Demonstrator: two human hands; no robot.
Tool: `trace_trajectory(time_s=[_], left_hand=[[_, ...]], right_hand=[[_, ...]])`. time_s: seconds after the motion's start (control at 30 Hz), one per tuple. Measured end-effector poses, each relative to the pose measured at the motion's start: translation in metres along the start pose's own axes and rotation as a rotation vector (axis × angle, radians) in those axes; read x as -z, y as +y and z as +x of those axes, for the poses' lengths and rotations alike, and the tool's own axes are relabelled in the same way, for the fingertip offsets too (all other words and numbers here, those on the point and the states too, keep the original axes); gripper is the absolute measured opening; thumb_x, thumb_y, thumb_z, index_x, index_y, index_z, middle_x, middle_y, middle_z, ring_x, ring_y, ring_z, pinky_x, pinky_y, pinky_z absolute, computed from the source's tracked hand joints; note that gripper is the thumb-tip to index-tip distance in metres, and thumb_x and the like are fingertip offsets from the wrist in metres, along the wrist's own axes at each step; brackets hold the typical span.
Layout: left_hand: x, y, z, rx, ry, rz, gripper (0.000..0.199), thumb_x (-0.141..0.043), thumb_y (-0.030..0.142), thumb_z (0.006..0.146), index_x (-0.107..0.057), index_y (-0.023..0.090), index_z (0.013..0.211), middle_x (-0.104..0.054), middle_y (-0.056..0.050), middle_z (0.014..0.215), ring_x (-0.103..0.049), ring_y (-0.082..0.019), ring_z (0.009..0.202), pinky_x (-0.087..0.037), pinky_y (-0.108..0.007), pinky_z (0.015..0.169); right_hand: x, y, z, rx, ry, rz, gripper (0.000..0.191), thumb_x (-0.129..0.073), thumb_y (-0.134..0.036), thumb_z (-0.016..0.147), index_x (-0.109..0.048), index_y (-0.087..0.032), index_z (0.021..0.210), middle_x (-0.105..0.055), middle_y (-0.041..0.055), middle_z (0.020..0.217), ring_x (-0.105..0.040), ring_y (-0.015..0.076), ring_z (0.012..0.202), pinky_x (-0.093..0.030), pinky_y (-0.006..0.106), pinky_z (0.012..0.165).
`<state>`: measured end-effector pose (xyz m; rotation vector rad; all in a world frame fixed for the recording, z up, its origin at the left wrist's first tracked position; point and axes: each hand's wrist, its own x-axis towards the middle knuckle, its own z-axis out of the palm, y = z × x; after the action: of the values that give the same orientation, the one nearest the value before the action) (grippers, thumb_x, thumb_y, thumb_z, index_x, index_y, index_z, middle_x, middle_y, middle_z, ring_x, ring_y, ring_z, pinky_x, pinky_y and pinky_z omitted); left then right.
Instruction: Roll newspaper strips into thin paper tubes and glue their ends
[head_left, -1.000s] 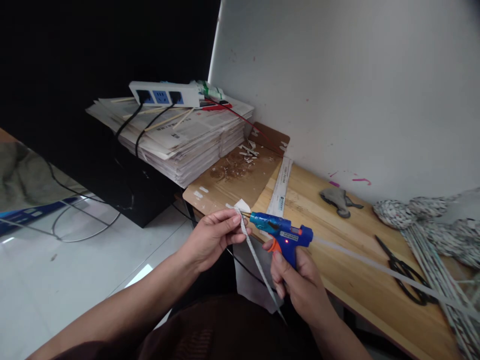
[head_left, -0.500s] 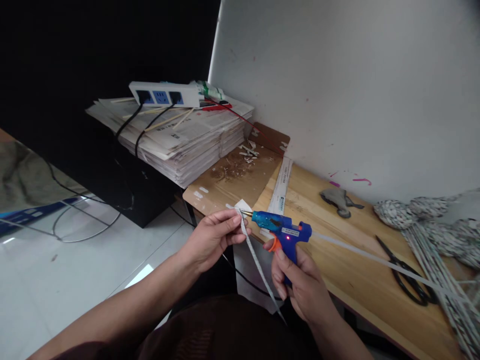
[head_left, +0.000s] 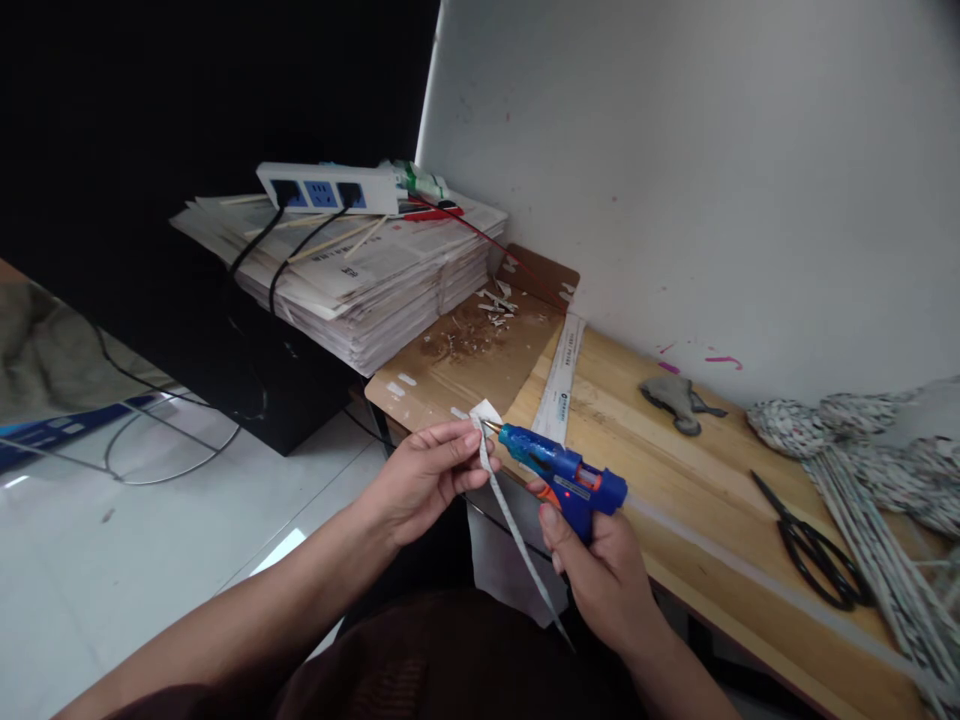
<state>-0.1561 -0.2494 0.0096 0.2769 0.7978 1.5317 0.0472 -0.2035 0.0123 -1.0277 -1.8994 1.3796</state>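
Note:
Between the thumb and fingers of my left hand (head_left: 435,475) is the top of a thin rolled paper stick (head_left: 517,535), its flat white end flap showing above the fingertips. The stick slants down towards my lap. My right hand (head_left: 596,565) is wrapped round a blue hot glue gun (head_left: 555,465), with a finger at the orange trigger and a small red light glowing on the body. The brass nozzle is at the paper flap, right by my left fingertips; whether it touches I cannot tell. A long translucent glue stick (head_left: 712,550) sticks out of the gun's back.
Newspapers (head_left: 405,300) are stacked on the table, bearing a power strip (head_left: 322,190) with two black plugs. Paper scraps lie on a brown board (head_left: 420,385). To the right are a grey rag (head_left: 679,400), black scissors (head_left: 817,555) and bundled paper sticks (head_left: 862,560). A wall stands behind.
The back of the glue gun has dropped and tilted with my right hand, while its nozzle stays by the flap. The glue stick has swung lower. My left hand has hardly moved.

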Motion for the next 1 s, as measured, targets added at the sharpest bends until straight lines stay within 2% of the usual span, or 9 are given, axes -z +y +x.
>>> trace_trajectory(time_s=[0.07, 0.13, 0.23, 0.3, 0.37, 0.47, 0.57, 1.0], left_hand=[[0.001, 0.0, 0.0, 0.01, -0.004, -0.023, 0.013, -0.076, 0.014, 0.074, -0.073, 0.009, 0.085, -0.071, -0.006, 0.075, -0.07, -0.014, 0.068, -0.058, -0.017, 0.059], [0.001, 0.0, 0.0, 0.022, -0.016, -0.045, 0.012, -0.075, 0.013, 0.074, -0.073, 0.009, 0.086, -0.071, -0.006, 0.075, -0.07, -0.014, 0.069, -0.058, -0.017, 0.059], [0.002, 0.0, 0.0, 0.04, -0.039, -0.069, 0.011, -0.074, 0.012, 0.076, -0.073, 0.009, 0.087, -0.071, -0.007, 0.076, -0.07, -0.014, 0.068, -0.058, -0.016, 0.058], [0.001, 0.0, 0.0, 0.049, -0.04, -0.075, 0.011, -0.073, 0.011, 0.076, -0.073, 0.008, 0.086, -0.071, -0.007, 0.076, -0.07, -0.014, 0.067, -0.058, -0.015, 0.058], [0.001, 0.001, -0.001, 0.056, -0.038, -0.074, 0.01, -0.072, 0.01, 0.076, -0.073, 0.008, 0.086, -0.071, -0.007, 0.076, -0.07, -0.014, 0.067, -0.058, -0.015, 0.056], [0.0, 0.001, -0.001, 0.065, -0.044, -0.073, 0.01, -0.071, 0.009, 0.078, -0.073, 0.008, 0.087, -0.071, -0.008, 0.076, -0.07, -0.013, 0.067, -0.058, -0.015, 0.056], [0.0, 0.002, -0.001, 0.065, -0.051, -0.081, 0.01, -0.07, 0.009, 0.078, -0.073, 0.008, 0.087, -0.071, -0.008, 0.076, -0.07, -0.013, 0.067, -0.058, -0.015, 0.056], [0.001, 0.001, -0.001, 0.055, 0.005, -0.077, 0.008, -0.072, 0.009, 0.075, -0.072, 0.009, 0.084, -0.071, -0.007, 0.073, -0.071, -0.016, 0.066, -0.058, -0.016, 0.054]], right_hand=[[0.001, 0.001, 0.001, 0.071, 0.023, -0.088, 0.029, -0.059, -0.035, 0.088, -0.067, -0.022, 0.113, -0.064, 0.0041, 0.072, -0.063, 0.0204, 0.071, -0.052, 0.03, 0.057], [0.002, 0.001, 0.002, 0.148, 0.044, -0.16, 0.031, -0.059, -0.031, 0.087, -0.066, -0.024, 0.116, -0.07, 0.0075, 0.091, -0.065, 0.0258, 0.094, -0.055, 0.039, 0.075], [0.004, 0.0, 0.003, 0.235, 0.048, -0.237, 0.033, -0.056, -0.026, 0.089, -0.063, -0.026, 0.121, -0.067, 0.0082, 0.116, -0.057, 0.0278, 0.116, -0.043, 0.05, 0.101], [0.005, -0.002, 0.003, 0.247, 0.034, -0.27, 0.032, -0.055, -0.025, 0.091, -0.062, -0.027, 0.122, -0.065, 0.0074, 0.119, -0.056, 0.0268, 0.118, -0.037, 0.05, 0.107], [0.007, -0.004, 0.004, 0.245, 0.021, -0.288, 0.029, -0.055, -0.024, 0.091, -0.062, -0.026, 0.12, -0.066, 0.0069, 0.115, -0.058, 0.0258, 0.113, -0.041, 0.045, 0.102], [0.009, -0.007, 0.004, 0.241, 0.013, -0.296, 0.023, -0.055, -0.026, 0.091, -0.063, -0.024, 0.112, -0.069, 0.0065, 0.1, -0.064, 0.0242, 0.095, -0.05, 0.038, 0.086], [0.009, -0.011, 0.006, 0.256, 0.022, -0.312, 0.017, -0.054, -0.028, 0.092, -0.064, -0.023, 0.105, -0.067, 0.0057, 0.088, -0.064, 0.0225, 0.083, -0.051, 0.035, 0.075], [0.015, -0.011, 0.005, 0.287, 0.073, -0.4, 0.015, -0.054, -0.03, 0.092, -0.063, -0.022, 0.102, -0.062, 0.0033, 0.076, -0.059, 0.0197, 0.069, -0.047, 0.032, 0.064]])
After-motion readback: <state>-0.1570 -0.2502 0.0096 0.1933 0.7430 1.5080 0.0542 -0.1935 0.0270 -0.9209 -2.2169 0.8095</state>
